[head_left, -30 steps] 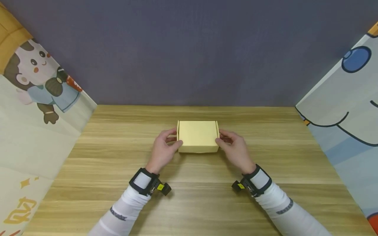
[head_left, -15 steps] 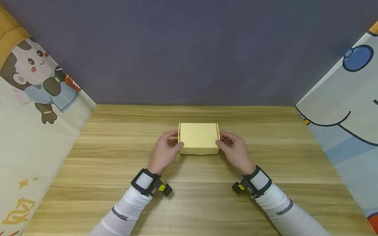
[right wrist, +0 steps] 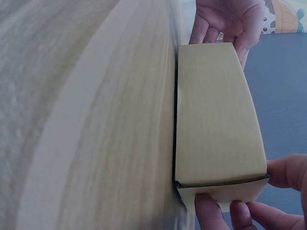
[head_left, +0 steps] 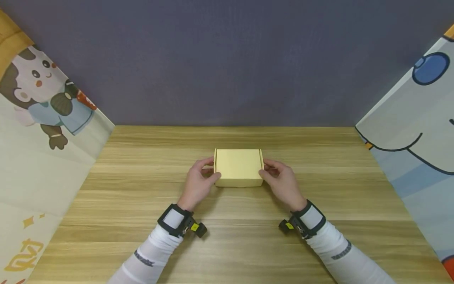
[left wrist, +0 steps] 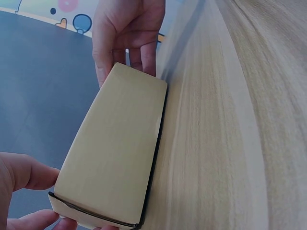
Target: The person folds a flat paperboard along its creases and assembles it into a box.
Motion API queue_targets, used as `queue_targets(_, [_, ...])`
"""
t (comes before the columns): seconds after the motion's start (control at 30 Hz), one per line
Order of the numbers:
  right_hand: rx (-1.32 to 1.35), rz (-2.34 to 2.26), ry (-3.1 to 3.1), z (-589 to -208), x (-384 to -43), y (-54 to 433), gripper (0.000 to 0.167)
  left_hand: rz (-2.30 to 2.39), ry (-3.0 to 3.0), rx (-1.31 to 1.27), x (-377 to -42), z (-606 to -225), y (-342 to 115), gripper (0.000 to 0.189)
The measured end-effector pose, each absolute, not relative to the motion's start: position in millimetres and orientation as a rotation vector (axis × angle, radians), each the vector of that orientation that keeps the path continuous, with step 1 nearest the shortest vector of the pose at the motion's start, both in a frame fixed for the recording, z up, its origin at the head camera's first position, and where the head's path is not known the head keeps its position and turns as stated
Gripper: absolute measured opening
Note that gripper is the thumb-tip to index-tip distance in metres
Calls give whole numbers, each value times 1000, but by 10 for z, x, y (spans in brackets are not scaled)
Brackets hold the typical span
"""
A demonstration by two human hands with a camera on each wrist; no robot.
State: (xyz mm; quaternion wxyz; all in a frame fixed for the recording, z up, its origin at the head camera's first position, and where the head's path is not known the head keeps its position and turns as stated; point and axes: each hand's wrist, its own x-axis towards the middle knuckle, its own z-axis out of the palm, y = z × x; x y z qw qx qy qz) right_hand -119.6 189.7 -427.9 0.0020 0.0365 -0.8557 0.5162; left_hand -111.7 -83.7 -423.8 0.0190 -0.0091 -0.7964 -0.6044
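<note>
A small closed pale-yellow cardboard box point(head_left: 238, 163) lies flat in the middle of the wooden table. My left hand point(head_left: 196, 183) holds its left end, thumb at the near left corner and fingers along the side. At the opposite end my right hand point(head_left: 283, 182) grips in the same way, its thumb on the near right corner. In the right wrist view, fingertips point(right wrist: 209, 211) press the box's end panel. A dark line runs along the bottom edge of the box point(left wrist: 110, 143) in the left wrist view; whether it touches the table I cannot tell.
The wood-grain table point(head_left: 241, 244) stretches around the box on all sides. Behind it rises a dark grey-blue wall point(head_left: 234, 63). Cartoon-printed panels stand at the left point(head_left: 42, 165) and right point(head_left: 408, 157) of the table. Each wrist wears a strapped camera.
The box has shifted slightly toward me over the last second, with both hands keeping their hold on its ends. In the last half second there is hardly any movement.
</note>
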Motion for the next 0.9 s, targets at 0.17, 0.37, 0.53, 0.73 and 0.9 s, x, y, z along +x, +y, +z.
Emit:
queue_targets(0.17, [128, 1618, -2675, -4293, -1191, 1898, 46, -1872, -2468, -30, -1106, -4242, -841, 55])
queue_targets(0.37, [145, 1614, -2675, -4293, -1187, 1899, 46, -1871, -2464, -29, -1086, -4223, -838, 55])
queue_targets(0.53, [157, 1615, -2665, -4287, -1182, 1896, 46, -1871, -2468, -34, -1076, -4209, -839, 56])
queue_targets(0.73, [177, 1600, -2664, -4292, -1176, 1899, 46, -1880, -2482, -47, -1064, -4205, -845, 57])
queue_targets(0.9, [212, 1594, -2677, -4298, -1169, 1905, 47, -1872, -2507, -52, -1057, -4212, -859, 58])
